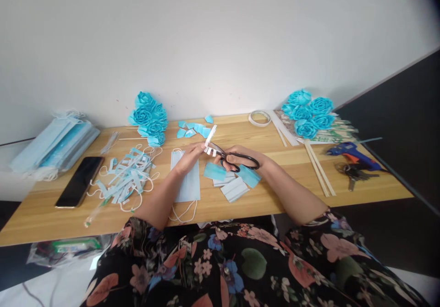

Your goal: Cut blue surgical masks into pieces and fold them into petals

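Pinching a white cut piece at its edge, the left hand hides part of what it grips, and its fingertips are hard to make out. The right hand grasps black-handled scissors, its fingers partly covered by the loops; the blades point toward the white piece, but whether they touch it I cannot tell. Both are held above the middle of the tabletop.

Beneath the left forearm lies a flat face mask, its upper part mostly covered. Below the right hand, blue and white rectangles overlap, so their number is unclear. The tangled heap of strips blurs into loops near the phone. Keys partly overlap the glue gun. Under the tabletop, a plastic bag is partly hidden.
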Tool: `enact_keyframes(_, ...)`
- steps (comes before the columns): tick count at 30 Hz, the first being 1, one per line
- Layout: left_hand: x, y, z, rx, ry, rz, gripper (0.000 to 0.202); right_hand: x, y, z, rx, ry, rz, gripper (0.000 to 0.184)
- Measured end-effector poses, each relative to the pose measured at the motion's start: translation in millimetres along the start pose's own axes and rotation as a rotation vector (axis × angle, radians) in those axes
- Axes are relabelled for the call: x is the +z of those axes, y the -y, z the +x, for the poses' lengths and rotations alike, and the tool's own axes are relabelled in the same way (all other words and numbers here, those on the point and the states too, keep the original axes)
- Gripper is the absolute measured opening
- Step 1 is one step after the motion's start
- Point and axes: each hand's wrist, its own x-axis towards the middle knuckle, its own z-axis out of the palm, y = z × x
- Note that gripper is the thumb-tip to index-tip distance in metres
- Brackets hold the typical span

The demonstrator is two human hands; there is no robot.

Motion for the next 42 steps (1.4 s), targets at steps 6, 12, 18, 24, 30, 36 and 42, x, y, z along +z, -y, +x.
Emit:
enact_keyframes(6,-1.0,-0.4,-1.0,-0.033,0.002,0.107,0.050,0.2,-0.1,-0.1,0.001,0.001,-0.010,0.060)
enact_keyframes(12,-1.7,-1.0,-0.9,-0.008,0.081,0.158,0.048,3.1,-0.5,1.3,0.008,-0.017,-0.007,0.062)
enact_keyframes(18,-2.5,-0.7,-1.3,-0.028,0.088,0.159,0.047,4.3,1.1,2.1,-0.009,-0.022,-0.014,0.063)
enact_keyframes(24,-2.5,-0.4,-2.8,-0.061,0.060,0.173,0.048,4.1,0.4,2.2,-0.020,-0.044,-0.003,0.059)
enact_keyframes(30,-1.5,-2.4,-3.2,-0.066,0.050,0.181,0.050,4.4,-4.4,2.9,0.020,-0.065,0.016,0.063)
enact_keyframes(36,-1.2,-3.3,-3.0,-0.060,0.041,0.177,0.049,5.5,-5.2,4.1,0.046,-0.095,0.038,0.067)
enact_keyframes(42,-4.3,1.3,-2.9,-0.056,0.046,0.151,0.044,5.0,-5.3,4.1,0.054,-0.127,0.021,0.062)
